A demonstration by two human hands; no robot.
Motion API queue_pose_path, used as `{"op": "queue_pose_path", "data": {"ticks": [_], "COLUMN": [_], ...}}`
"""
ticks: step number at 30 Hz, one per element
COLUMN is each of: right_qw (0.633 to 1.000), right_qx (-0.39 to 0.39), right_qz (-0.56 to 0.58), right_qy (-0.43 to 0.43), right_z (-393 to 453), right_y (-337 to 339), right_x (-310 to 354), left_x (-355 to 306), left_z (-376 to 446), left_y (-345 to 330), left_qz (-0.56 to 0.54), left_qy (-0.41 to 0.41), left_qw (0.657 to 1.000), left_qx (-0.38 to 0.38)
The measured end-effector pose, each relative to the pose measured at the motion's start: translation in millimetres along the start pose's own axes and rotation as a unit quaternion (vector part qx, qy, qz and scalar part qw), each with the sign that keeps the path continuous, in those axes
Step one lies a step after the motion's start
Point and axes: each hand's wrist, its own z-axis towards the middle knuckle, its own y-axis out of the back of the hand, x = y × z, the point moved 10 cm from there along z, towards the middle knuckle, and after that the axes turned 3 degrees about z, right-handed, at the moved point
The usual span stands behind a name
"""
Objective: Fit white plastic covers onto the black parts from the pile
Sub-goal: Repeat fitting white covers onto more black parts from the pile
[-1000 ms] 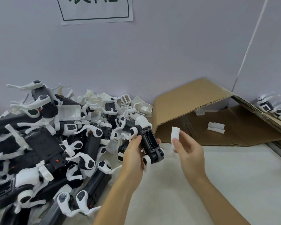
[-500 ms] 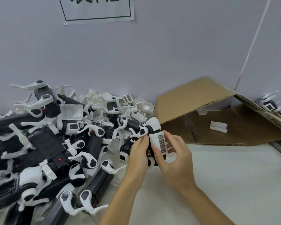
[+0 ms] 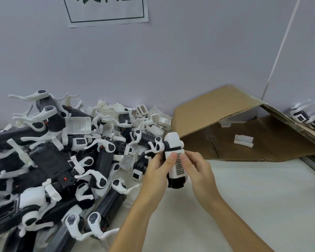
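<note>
Holding black part (image 3: 176, 181), both hands (image 3: 157, 170) (image 3: 198, 169) pressing barcode-labelled white cover (image 3: 178, 166).

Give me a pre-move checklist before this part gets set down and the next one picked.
1. Black part held: ok, left hand grips it.
2. White cover lying on the part: ok, grille side facing up.
3. Cover fully snapped in: cannot tell, both thumbs press on it and hide its edges.
4. Right hand free: not ok, it holds the part too.
5. More covers available: ok, one spare cover on the cardboard.
6. Pile within reach: ok, beside the left hand.
</note>
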Motion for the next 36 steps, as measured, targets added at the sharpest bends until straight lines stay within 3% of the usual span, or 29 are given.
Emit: {"op": "queue_pose_path", "data": {"ticks": [6, 11, 15, 27, 33, 36], "right_qw": [0.994, 0.996, 0.992, 0.998, 0.993, 0.993], "right_qx": [0.046, 0.009, 0.017, -0.022, 0.032, 0.028], "right_qz": [0.091, 0.085, 0.115, 0.050, 0.109, 0.110], "right_qy": [-0.034, -0.022, -0.051, -0.005, -0.035, -0.028], "right_z": [1.3, 0.8, 1.6, -0.3, 0.7, -0.2], "right_y": [-6.8, -0.8, -2.8, 3.5, -7.4, -9.8], "right_x": [-4.7, -2.6, -8.4, 0.4, -0.7, 1.1], "left_x": [-4.8, -4.8, -3.9, -14.8, -17.8, -20.6], "left_z": [-0.5, 1.4, 1.3, -8.0, -8.1, -9.7], "left_y": [-2.3, 9.8, 8.8, 10.2, 5.3, 6.5], "left_qz": [0.017, 0.046, 0.049, 0.084, 0.031, 0.045], "left_qy": [-0.003, -0.012, -0.014, -0.074, -0.060, -0.069], "left_qw": [1.000, 0.998, 0.998, 0.985, 0.994, 0.991], "left_qx": [0.010, -0.047, -0.044, -0.134, -0.091, -0.105]}}
